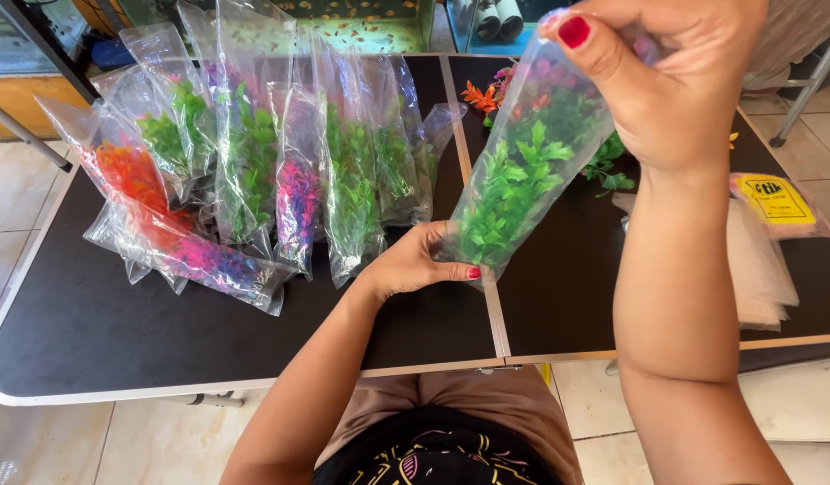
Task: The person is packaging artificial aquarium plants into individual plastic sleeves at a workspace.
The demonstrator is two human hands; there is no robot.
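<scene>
Spread across the whole scene: a black folding table [92, 332] with a pale edge, split by a seam down the middle. On its far left half, a heap of clear bags of plastic plants [253, 171], green, orange, pink and purple, leaning and overlapping. At the right edge, a stack of empty clear bags [760, 269] with a yellow label on top. Far of centre, loose plastic plants [603, 166] lying bare on the tabletop, one orange sprig among them.

Held above the table's middle seam, tilted from near-left up to far-right: a clear bag with a green plastic plant [522, 171] inside, pink and red leaves toward its upper end. Right hand [675, 81] raised high, fingers curled together and clamped on the bag's top. Left hand [415, 262] lower, thumb and fingers pinched on the bag's bottom corner, just over the tabletop. Red polish on the nails.
</scene>
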